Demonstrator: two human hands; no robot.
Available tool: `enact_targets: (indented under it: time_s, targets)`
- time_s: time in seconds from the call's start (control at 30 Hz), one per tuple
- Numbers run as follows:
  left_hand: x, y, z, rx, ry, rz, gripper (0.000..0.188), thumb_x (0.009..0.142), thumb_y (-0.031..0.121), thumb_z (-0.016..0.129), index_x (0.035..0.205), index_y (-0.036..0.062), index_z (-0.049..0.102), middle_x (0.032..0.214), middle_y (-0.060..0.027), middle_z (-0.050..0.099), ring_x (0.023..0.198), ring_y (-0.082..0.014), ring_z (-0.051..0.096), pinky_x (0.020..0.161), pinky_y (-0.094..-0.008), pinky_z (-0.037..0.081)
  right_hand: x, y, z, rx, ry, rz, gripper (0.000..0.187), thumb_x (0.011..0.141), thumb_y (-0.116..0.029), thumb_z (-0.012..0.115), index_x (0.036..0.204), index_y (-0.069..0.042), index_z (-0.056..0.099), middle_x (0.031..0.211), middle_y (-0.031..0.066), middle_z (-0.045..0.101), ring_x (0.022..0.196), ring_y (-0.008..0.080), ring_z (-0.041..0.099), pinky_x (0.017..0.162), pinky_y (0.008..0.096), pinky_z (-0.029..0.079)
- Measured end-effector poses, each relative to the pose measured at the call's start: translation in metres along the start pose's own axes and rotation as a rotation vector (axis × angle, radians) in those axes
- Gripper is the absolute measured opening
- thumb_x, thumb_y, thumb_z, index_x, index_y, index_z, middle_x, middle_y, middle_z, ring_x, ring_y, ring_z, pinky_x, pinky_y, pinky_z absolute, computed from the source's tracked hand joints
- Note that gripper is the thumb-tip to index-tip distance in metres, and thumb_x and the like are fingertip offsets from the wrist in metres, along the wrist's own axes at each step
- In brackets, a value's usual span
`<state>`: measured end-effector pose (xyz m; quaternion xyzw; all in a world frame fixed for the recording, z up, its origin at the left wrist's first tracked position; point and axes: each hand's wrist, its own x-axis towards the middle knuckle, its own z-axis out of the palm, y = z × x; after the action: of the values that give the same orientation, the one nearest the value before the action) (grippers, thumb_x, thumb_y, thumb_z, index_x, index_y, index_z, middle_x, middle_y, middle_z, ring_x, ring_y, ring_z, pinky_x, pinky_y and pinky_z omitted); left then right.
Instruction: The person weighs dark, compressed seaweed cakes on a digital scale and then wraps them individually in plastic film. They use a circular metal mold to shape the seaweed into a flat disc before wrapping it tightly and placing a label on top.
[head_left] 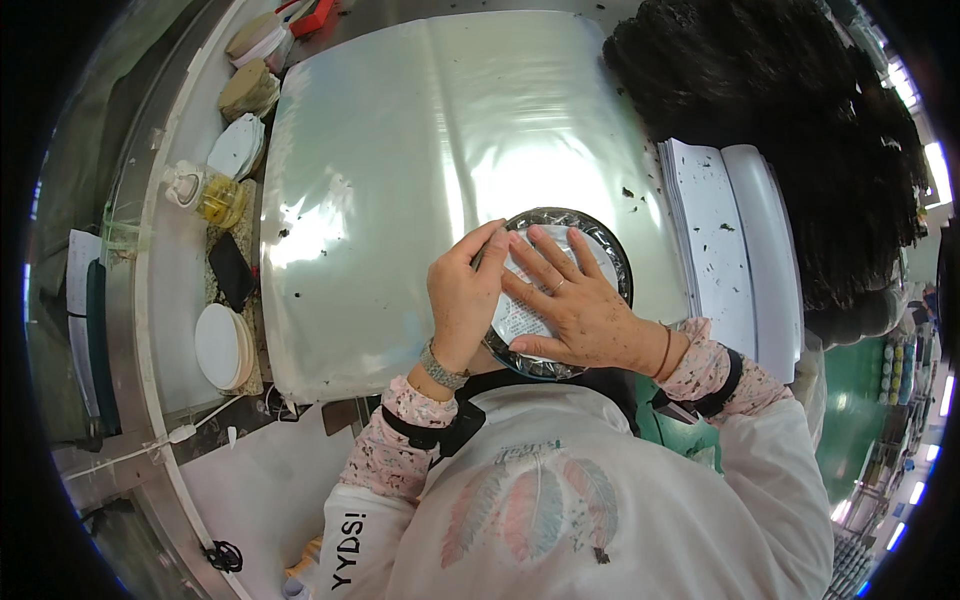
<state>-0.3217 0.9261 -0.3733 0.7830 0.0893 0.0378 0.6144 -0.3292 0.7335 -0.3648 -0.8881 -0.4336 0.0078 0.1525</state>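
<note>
A round black disc in shiny, crinkled clear wrap (618,262) lies at the near edge of the work surface, by my body. On top of it is a round white printed paper (520,312), partly covered by my hands. My right hand (580,305) lies flat on the paper with its fingers spread. At the disc's left edge, my left hand (465,290) has its fingers bent and drawn together, the thumb near the rim. It appears to grip that edge, though its fingertips are partly hidden.
Clear sheeting (370,180) covers the worktop, with dark crumbs scattered over it. A large heap of black, shaggy material (760,130) rises at the far right beside a stack of white sheets (712,230). Along the left ledge stand round paper stacks (222,345), a yellowish bottle (218,198) and a black phone-like object (231,270).
</note>
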Motion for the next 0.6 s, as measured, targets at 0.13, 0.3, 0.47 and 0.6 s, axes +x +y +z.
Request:
enact_targets:
  time_s: [0.13, 0.3, 0.47, 0.6]
  targets:
    - [-0.012, 0.013, 0.003, 0.104, 0.044, 0.12, 0.024, 0.1, 0.014, 0.065, 0.116, -0.0002, 0.076, 0.085, -0.012, 0.075, 0.071, -0.0143, 0.068, 0.063, -0.0316, 0.052, -0.006, -0.003, -0.001, -0.001, -0.008, 0.008, 0.08, 0.1, -0.067, 0.05, 0.159, -0.014, 0.042, 0.169, 0.0174, 0.024, 0.158, 0.0374, 0.018, 0.124, 0.0641, 0.012]
    - [-0.025, 0.035, 0.014, 0.247, 0.067, 0.473, 0.023, 0.094, 0.003, 0.062, 0.114, -0.0005, 0.074, 0.095, -0.02, 0.075, 0.075, -0.0282, 0.072, 0.067, -0.0354, 0.056, -0.013, -0.007, -0.005, 0.001, -0.001, 0.039, 0.079, 0.098, -0.062, 0.056, 0.153, -0.007, 0.047, 0.162, 0.0221, 0.033, 0.153, 0.0419, 0.025, 0.122, 0.0664, 0.014]
    - [-0.042, 0.064, 0.026, 0.475, 0.1, 0.93, 0.037, 0.079, -0.002, 0.064, 0.115, -0.0026, 0.07, 0.112, -0.0184, 0.074, 0.103, -0.0343, 0.073, 0.092, -0.0407, 0.06, -0.024, -0.006, -0.006, -0.041, 0.045, 0.099, 0.071, 0.092, -0.049, 0.064, 0.144, -0.002, 0.052, 0.155, 0.0244, 0.041, 0.147, 0.045, 0.034, 0.119, 0.0683, 0.02]
    - [-0.073, 0.092, 0.042, 0.43, -0.004, 1.132, 0.035, 0.076, 0.004, 0.067, 0.109, -0.0078, 0.07, 0.109, -0.0218, 0.073, 0.103, -0.036, 0.073, 0.095, -0.0435, 0.059, -0.011, 0.003, 0.0, -0.256, 0.14, 0.13, 0.07, 0.097, -0.043, 0.056, 0.158, -0.012, 0.039, 0.165, 0.0179, 0.033, 0.154, 0.0382, 0.029, 0.122, 0.0581, 0.023]
